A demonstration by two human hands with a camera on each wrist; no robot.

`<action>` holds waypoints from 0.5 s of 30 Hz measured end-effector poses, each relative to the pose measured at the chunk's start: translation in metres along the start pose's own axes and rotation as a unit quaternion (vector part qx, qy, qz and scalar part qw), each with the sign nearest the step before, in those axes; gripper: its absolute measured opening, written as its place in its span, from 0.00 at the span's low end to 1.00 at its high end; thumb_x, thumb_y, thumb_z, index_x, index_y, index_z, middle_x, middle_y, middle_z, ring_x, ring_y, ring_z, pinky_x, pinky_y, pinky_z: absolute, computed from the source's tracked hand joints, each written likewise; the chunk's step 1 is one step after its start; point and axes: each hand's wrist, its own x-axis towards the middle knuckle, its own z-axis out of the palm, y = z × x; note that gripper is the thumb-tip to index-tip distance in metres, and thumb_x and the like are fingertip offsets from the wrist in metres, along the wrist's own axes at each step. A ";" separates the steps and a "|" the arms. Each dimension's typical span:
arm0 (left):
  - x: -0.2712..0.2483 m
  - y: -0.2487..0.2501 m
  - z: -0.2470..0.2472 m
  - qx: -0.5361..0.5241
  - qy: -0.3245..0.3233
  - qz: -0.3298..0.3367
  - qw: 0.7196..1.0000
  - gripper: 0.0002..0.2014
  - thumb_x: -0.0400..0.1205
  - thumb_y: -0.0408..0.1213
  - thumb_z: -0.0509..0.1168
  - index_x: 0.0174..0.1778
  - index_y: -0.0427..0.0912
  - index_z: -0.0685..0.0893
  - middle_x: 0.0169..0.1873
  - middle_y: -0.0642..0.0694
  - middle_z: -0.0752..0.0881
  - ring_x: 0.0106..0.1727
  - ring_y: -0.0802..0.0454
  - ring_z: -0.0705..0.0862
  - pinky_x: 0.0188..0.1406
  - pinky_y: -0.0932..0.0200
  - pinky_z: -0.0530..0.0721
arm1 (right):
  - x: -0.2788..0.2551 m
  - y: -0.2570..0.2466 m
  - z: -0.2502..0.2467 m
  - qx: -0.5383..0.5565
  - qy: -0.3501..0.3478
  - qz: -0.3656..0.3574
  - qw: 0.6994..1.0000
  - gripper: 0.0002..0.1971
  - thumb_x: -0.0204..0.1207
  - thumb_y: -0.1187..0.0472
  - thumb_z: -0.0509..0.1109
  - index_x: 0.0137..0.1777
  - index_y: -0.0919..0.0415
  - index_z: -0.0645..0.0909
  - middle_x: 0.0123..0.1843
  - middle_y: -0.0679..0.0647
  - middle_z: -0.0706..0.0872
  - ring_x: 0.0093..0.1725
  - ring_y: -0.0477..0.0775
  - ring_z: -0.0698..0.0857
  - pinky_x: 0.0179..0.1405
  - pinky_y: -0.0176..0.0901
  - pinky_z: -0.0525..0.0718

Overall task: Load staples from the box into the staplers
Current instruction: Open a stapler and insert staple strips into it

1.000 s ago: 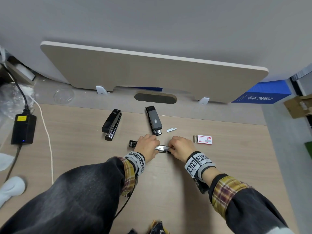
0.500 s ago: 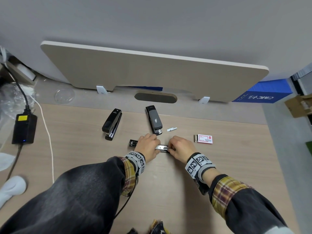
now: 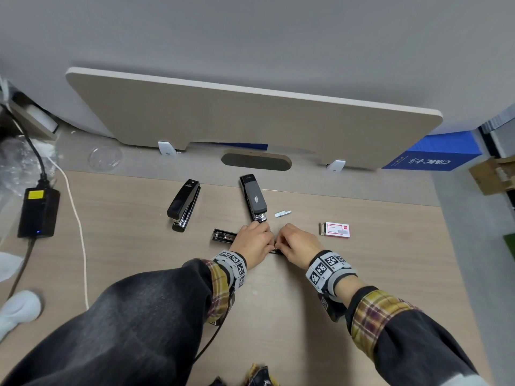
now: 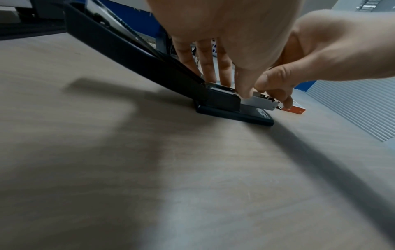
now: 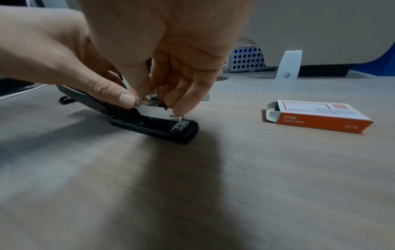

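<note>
- Far out by the left edge of the tabletop (image 3: 362,274) I see a black power adapter (image 3: 37,211) with a white cable (image 3: 76,218) running beside it.
- Left of the middle, a black stapler (image 3: 184,204) lies closed, toward the back edge.
- Just right of it, a second stapler (image 3: 253,197) lies closed, its front end near my knuckles.
- My left hand (image 3: 252,242) rests on the open stapler (image 5: 153,125) in the middle of the tabletop, fingers curled onto its metal staple channel (image 5: 151,108); its lid is swung back to the left.
- My right hand (image 3: 296,245) pinches at the same channel, thumb and fingertips closed narrowly on its top edge; I cannot tell whether staples sit between them.
- A loose staple strip (image 3: 282,213) lies behind my right hand.
- The staple box (image 3: 335,229) lies with its flap open, right of my hands and apart from them.
</note>
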 end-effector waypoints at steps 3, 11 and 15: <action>0.000 0.001 0.002 -0.005 -0.017 -0.003 1.000 0.05 0.82 0.43 0.63 0.47 0.48 0.81 0.51 0.49 0.78 0.58 0.46 0.73 0.52 0.52 0.70 | -0.001 0.000 0.000 0.011 0.007 0.000 1.000 0.06 0.77 0.51 0.65 0.48 0.52 0.76 0.50 0.47 0.80 0.45 0.56 0.83 0.41 0.44 0.76; 0.008 0.003 -0.010 -0.097 -0.016 -0.056 0.994 0.05 0.81 0.41 0.59 0.47 0.46 0.79 0.51 0.48 0.80 0.59 0.46 0.74 0.56 0.50 0.72 | -0.002 0.003 -0.003 0.000 0.031 -0.005 1.000 0.07 0.77 0.50 0.65 0.48 0.52 0.80 0.49 0.47 0.80 0.47 0.53 0.82 0.42 0.45 0.77; 0.004 -0.001 -0.010 -0.059 -0.003 0.000 0.998 0.07 0.80 0.44 0.64 0.49 0.46 0.80 0.48 0.49 0.81 0.56 0.48 0.74 0.54 0.52 0.72 | 0.001 0.004 -0.003 0.063 0.013 0.037 0.997 0.03 0.78 0.53 0.64 0.44 0.49 0.78 0.48 0.45 0.80 0.48 0.52 0.82 0.44 0.43 0.76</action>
